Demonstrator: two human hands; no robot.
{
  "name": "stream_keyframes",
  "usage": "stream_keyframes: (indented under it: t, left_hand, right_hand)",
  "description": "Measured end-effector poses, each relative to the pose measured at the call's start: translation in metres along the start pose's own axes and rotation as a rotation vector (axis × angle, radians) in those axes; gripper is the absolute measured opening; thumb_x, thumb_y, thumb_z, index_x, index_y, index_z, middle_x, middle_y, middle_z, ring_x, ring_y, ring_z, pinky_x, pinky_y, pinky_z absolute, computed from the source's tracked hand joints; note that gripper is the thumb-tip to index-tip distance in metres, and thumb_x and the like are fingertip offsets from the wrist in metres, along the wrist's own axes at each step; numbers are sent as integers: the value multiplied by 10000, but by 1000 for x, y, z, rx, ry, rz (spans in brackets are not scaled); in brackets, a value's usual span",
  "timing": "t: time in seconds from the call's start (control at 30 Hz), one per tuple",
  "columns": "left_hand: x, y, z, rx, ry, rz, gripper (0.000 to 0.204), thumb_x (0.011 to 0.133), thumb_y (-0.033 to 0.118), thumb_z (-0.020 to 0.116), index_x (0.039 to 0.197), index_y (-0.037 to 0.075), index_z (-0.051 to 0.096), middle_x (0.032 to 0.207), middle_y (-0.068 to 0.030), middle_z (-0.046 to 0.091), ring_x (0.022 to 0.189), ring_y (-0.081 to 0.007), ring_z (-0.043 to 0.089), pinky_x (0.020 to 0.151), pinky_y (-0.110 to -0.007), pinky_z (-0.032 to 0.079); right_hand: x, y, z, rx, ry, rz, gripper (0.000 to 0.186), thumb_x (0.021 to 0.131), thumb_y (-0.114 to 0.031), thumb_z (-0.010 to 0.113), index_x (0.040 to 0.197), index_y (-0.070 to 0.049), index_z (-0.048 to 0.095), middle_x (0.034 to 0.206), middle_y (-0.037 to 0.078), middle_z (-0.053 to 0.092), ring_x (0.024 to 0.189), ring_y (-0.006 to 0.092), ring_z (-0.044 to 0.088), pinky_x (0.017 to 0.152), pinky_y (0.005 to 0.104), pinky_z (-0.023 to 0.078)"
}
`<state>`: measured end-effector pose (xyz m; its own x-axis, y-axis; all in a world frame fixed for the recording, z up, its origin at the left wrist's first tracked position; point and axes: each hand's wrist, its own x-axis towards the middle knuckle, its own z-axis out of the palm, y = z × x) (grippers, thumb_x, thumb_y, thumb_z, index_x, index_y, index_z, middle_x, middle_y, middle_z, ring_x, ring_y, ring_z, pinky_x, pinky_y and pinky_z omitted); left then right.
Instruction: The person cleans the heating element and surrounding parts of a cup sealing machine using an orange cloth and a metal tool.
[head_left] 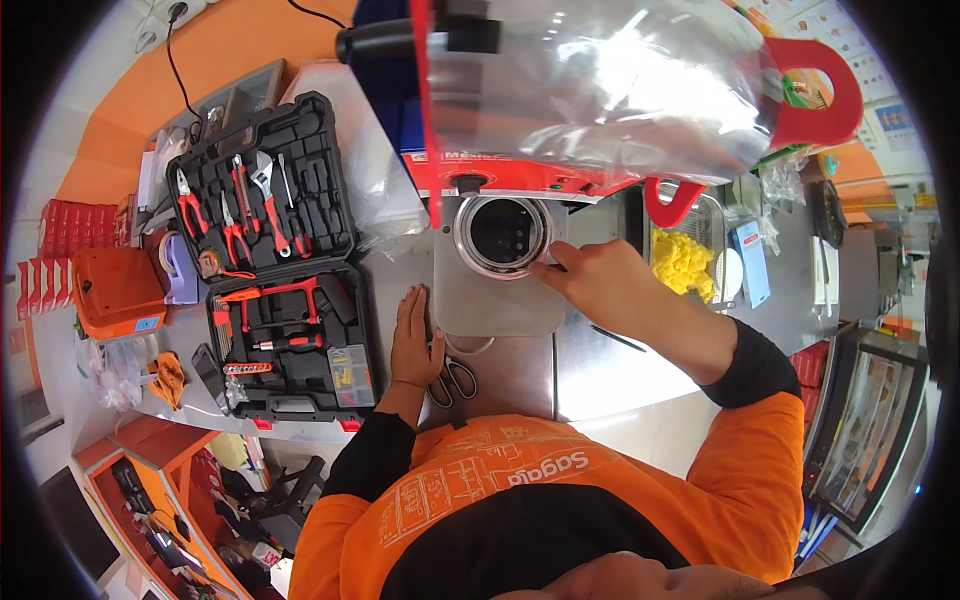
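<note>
one red-and-steel machine: beyond the grip. one grey base plate: left of it. right hand: curled at vessel rim; pinch, cannot tell. left hand: flat, empty. round rimmed vessel: at right fingertips; best steadied level.

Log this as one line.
right hand: at rim of round container, grip unclear; left hand: open, between tool case and grey plate; scissors: beside left hand
</note>
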<state>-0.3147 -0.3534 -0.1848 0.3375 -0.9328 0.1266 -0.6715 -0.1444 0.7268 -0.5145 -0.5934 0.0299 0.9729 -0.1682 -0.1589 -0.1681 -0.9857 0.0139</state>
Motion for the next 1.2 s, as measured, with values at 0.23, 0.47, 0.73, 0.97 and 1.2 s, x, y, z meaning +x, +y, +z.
stream_keyframes:
  t: [0.23,0.47,0.73,0.97,1.2]
  left_hand:
    - [0,0,0,-21,4,-7,668,929,203,542,1523,-26,342,1544,-231,395,1455,-418,347,1222,-505,248]
    - [0,-1,-1,-7,-3,-14,671,929,204,544,1525,-27,339,1547,-226,393,1460,-414,342,1221,-512,248]
    - [0,-2,0,-12,-4,0,670,922,187,548,1521,-30,343,1545,-237,393,1456,-420,346,1218,-517,253]
    - [1,-3,1,5,3,6,678,915,188,549,1523,-29,339,1545,-230,398,1457,-421,344,1217,-515,254]
    - [1,-1,-1,-25,-19,-12,682,907,189,534,1520,-38,339,1548,-240,386,1456,-429,339,1221,-510,244]
  right_hand:
    - [10,-15,2,30,25,47,420,802,-98,633,1216,-135,694,910,57,609,638,197,667,524,329,532]
    - [0,-20,3,4,30,76,432,786,-104,646,1217,-110,685,931,62,612,653,201,674,529,336,542]
    - [-4,-11,2,-30,24,76,441,802,-107,631,1234,-167,694,915,27,603,669,185,665,537,315,529]
    - [8,-14,14,-2,93,40,436,805,-111,632,1230,-179,697,915,24,610,652,175,663,521,310,524]
    - [2,-13,2,-7,3,66,457,809,-110,632,1262,-150,672,941,35,609,636,179,663,518,308,526]
